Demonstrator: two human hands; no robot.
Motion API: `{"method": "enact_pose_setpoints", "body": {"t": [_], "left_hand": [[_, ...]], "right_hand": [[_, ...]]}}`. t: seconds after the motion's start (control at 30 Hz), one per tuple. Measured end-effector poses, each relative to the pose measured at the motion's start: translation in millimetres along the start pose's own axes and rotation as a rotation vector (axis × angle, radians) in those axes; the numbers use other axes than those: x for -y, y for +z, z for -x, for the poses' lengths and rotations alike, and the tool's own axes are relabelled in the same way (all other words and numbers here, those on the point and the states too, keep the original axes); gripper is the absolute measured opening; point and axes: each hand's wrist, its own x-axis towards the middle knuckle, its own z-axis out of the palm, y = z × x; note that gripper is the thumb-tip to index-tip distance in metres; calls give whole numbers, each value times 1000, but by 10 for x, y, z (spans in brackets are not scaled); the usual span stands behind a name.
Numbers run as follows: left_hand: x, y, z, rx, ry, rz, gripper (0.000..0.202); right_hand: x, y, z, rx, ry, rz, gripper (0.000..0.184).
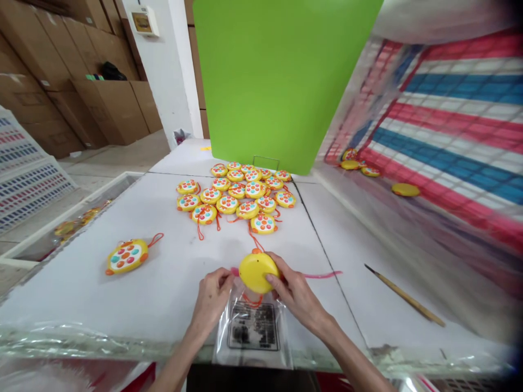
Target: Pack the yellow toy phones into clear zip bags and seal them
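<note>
Yellow toy (pixel 252 270) btwn L hand (pixel 213 294), pinching pink piece (pixel 235 271) at toy's left, & R hand (pixel 295 289), clamped on its right edge.

There are two hands, one left hand (pixel 212 292) and one right hand (pixel 297 287), and one yellow toy (pixel 254 272) in the right one. One lone toy (pixel 128 256) sits at the left. About twenty bunched toys (pixel 227 204) overlap, so the count isn't sure. I see one green board (pixel 281 71), one stick (pixel 408 299) and one clear bag (pixel 253 328).
</note>
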Motion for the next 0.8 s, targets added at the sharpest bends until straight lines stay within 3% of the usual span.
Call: {"method": "enact_pose_setpoints", "body": {"t": [0.1, 0.27, 0.47, 0.63, 0.8], "left_hand": [[35, 51, -53, -45, 5, 12, 27], [104, 64, -62, -98, 37, -4, 30], [54, -88, 4, -281, 60, -104, 29], [-68, -135, 13, -87, 5, -118, 31], [-31, -14, -60, 23, -55, 101, 23]], "right_hand": [[-1, -37, 3, 27, -15, 83, 43], [0, -56, -5, 182, -41, 156, 38], [-20, -64, -33, 186, -45, 114, 39], [-8, -80, -45, 178, -54, 95, 40], [21, -85, -51, 199, -55, 134, 42]]}}
